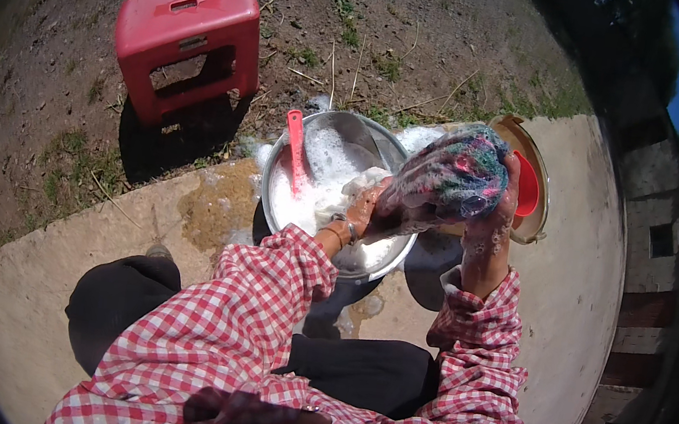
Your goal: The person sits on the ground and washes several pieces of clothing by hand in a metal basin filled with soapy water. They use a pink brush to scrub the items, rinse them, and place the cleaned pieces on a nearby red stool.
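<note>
A wet, soapy bundle of dark multicoloured cloth (452, 172) is stretched between my hands above the right side of a metal basin (267, 187). My right hand (507, 191) grips its upper right end, with suds running down the wrist. At the lower left end my left hand (365, 206) is closed around the cloth. White foam (337, 151) covers much of the water in the basin. A red plastic handle (294, 143) sticks up out of the foam, its lower end hidden. Some whitish cloth or thick foam beside my left hand cannot be told apart.
On the dirt at upper left stands a red plastic stool (191, 22) with a wet top. Right of the basin, a round container (540, 154) holds a red plastic scoop or cup (527, 184). Wet patches and suds mark the concrete slab (569, 253). A building runs along the far right.
</note>
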Demonstrator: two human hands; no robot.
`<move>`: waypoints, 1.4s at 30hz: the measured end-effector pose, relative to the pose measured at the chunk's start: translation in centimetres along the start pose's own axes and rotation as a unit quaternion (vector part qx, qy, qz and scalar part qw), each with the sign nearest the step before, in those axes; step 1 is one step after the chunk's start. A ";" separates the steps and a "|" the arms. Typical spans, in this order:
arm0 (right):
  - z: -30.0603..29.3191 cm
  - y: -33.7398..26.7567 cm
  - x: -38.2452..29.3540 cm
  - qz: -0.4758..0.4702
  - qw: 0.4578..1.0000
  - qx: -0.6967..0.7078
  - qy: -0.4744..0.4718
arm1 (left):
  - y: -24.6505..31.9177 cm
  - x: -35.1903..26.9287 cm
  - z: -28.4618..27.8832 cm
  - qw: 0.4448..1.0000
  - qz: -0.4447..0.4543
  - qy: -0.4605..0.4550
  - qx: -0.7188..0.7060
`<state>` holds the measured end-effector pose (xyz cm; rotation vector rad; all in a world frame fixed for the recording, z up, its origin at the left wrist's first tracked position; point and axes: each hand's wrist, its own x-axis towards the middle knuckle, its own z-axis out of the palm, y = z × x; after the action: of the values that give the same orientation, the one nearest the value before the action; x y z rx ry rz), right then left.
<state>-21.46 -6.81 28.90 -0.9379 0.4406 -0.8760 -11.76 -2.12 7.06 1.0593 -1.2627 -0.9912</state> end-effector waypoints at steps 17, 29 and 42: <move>-3.3 11.7 -0.8 0.152 0.953 -0.022 0.261 | 8.6 -2.4 -1.5 0.603 -0.243 0.198 -0.733; -6.5 13.2 3.0 0.216 0.967 -0.134 0.016 | 0.4 0.5 -0.3 0.742 -0.249 -0.020 -0.622; -9.5 14.7 1.7 0.239 0.965 -0.105 0.021 | 5.0 0.9 -2.7 0.901 -0.134 0.249 -0.329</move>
<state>-20.15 -8.72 11.44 -0.9505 0.7714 -0.4143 -9.00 -1.69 12.08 0.8693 -0.3146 -1.1454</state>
